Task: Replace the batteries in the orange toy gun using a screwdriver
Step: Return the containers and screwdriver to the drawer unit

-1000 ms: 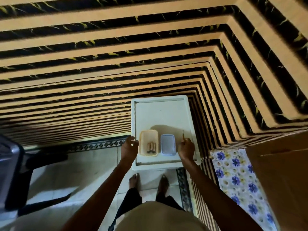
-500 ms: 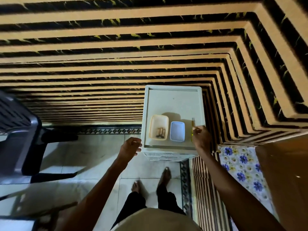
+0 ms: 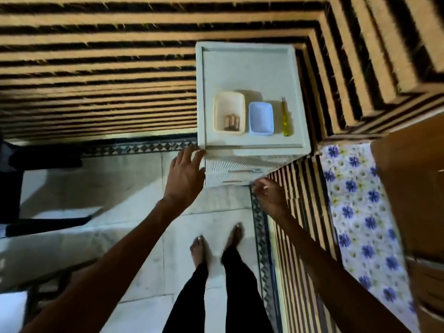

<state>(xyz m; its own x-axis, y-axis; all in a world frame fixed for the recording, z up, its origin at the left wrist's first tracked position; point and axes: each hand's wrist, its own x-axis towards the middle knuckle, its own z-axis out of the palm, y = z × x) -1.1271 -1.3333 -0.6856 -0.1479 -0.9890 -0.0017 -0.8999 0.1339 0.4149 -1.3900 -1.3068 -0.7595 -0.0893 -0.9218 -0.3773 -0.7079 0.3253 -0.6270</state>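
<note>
1. We are looking down on a screwdriver (image 3: 286, 118) with a clear yellow handle and a thin shaft. The shaft is pointing away from the person.
2. It is lying flat on the top of a white plastic drawer unit (image 3: 247, 68), near the right edge, just beside a blue tub (image 3: 261, 118).
3. Left of the blue tub a cream tub (image 3: 229, 112) is sitting. It is holding a few brownish batteries (image 3: 231, 122), which are lying side by side at its near end.
4. The left hand (image 3: 185, 174) is reaching with straight, spread fingers. Its fingertips are touching the near left corner of the unit's top, and it is holding nothing.
5. The right hand (image 3: 270, 192) is hanging lower, at the near right corner of the unit beside the lower drawer front (image 3: 230, 175). We are seeing only its back and bent fingers, so we cannot tell whether it is gripping anything.
6. Neither hand is touching the screwdriver or the batteries. The screwdriver is lying well apart from the right hand, up beyond the unit's near rim. The batteries are sitting to the right of the left hand's fingertips, inside their tub.
7. The person's bare feet (image 3: 199, 248) are standing on a pale tiled floor (image 3: 134, 188), and a floral cloth (image 3: 360, 212) is showing on the right.
</note>
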